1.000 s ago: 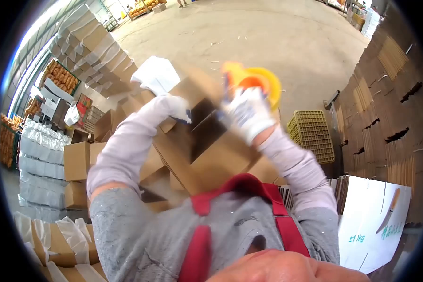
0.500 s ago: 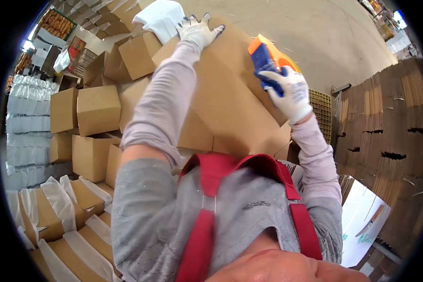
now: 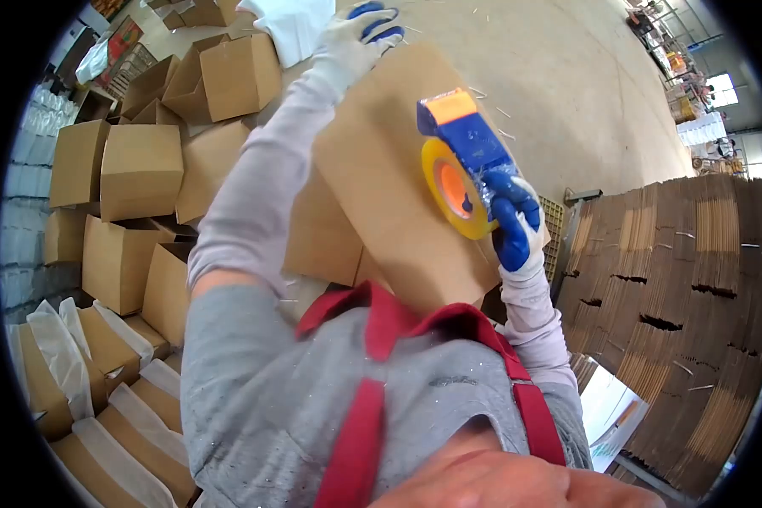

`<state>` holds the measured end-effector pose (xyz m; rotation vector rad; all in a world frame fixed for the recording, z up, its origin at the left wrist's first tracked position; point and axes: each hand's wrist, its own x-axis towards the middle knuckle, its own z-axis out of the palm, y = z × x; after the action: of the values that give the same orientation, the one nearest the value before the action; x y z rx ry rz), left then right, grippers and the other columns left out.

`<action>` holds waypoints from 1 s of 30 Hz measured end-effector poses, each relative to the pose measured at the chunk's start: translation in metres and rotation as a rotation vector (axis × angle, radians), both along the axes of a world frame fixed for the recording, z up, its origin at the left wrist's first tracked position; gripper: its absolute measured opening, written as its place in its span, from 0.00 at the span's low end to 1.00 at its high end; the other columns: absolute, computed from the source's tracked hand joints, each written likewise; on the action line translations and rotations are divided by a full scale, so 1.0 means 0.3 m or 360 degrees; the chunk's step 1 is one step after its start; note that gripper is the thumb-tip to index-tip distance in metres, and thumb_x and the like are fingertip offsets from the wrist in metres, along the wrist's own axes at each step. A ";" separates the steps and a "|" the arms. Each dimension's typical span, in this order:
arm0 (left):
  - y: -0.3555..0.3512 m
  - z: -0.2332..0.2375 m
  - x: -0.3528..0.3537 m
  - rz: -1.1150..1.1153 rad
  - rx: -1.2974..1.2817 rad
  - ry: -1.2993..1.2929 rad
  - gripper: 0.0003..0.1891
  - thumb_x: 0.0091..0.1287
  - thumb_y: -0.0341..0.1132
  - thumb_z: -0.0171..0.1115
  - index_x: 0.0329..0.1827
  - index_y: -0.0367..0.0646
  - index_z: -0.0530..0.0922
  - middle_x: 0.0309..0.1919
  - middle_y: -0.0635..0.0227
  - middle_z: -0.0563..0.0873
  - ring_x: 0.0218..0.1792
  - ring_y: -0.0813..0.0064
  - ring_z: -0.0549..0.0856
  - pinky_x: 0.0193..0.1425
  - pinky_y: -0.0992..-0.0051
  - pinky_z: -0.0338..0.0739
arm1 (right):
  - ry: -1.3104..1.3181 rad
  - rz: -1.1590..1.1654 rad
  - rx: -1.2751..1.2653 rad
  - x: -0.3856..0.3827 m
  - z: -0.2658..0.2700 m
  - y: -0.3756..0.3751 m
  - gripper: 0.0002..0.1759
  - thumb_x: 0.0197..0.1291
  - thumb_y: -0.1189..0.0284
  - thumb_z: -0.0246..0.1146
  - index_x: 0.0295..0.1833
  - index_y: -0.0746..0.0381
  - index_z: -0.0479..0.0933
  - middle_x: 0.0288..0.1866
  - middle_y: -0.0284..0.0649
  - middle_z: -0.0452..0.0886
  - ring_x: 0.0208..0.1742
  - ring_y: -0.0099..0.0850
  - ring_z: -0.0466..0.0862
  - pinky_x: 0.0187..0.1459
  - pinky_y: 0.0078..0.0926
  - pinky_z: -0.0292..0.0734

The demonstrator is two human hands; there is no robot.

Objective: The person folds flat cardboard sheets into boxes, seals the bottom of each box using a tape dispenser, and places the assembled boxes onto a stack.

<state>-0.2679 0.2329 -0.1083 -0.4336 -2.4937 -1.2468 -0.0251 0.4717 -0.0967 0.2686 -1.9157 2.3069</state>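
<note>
My right hand point(image 3: 516, 220), in a white glove with a blue coating, is closed round the handle of a blue and orange tape dispenser point(image 3: 478, 140). A roll of yellow tape point(image 3: 440, 186) with an orange core sits on it. The dispenser hangs over the right side of a long brown cardboard box point(image 3: 389, 169), which lies in front of my body. My left hand point(image 3: 356, 42), gloved alike, is at the far left corner of this box, with its fingers apart and slightly bent and their blue undersides showing.
Several brown cartons point(image 3: 141, 172) with open tops stand on the left. White bags point(image 3: 292, 25) lie at the back. A tall stack of flattened cardboard point(image 3: 669, 313) rises on the right, with a yellow crate point(image 3: 554, 229) near it. Cartons with white liners point(image 3: 135, 415) are at lower left.
My right hand has turned the tape dispenser, so the tape roll now shows on its left side. My left hand has slid from the box top to its far corner and rolled over.
</note>
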 end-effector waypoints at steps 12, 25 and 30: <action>0.032 0.172 0.330 -0.1066 0.0910 -0.1590 0.24 0.69 0.55 0.54 0.41 0.39 0.80 0.23 0.69 0.82 0.14 0.84 0.74 0.15 0.83 0.65 | 0.0046 0.0139 0.0215 0.031 0.020 0.058 0.12 0.58 0.77 0.60 0.49 0.66 0.77 0.47 0.42 0.79 0.42 0.27 0.78 0.42 0.23 0.73; -0.189 -0.056 -0.248 -0.0254 -0.1386 -0.0321 0.16 0.64 0.44 0.55 0.46 0.43 0.82 0.44 0.57 0.85 0.45 0.57 0.83 0.50 0.64 0.76 | -0.0285 0.0217 0.0320 -0.132 0.215 -0.056 0.20 0.59 0.76 0.56 0.57 0.69 0.75 0.55 0.41 0.78 0.55 0.27 0.75 0.58 0.24 0.68; -0.274 -0.368 -0.281 -0.0502 -0.1526 -0.1525 0.22 0.68 0.45 0.48 0.58 0.41 0.77 0.59 0.58 0.78 0.60 0.60 0.77 0.61 0.62 0.69 | -0.0259 0.0215 0.0401 -0.147 0.208 -0.056 0.18 0.59 0.76 0.57 0.55 0.69 0.76 0.53 0.42 0.79 0.58 0.28 0.75 0.60 0.26 0.67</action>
<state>-0.3523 0.1508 -0.2188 -0.5199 -3.9114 -0.1705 -0.0693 0.4549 -0.0343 0.2496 -2.3414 2.2265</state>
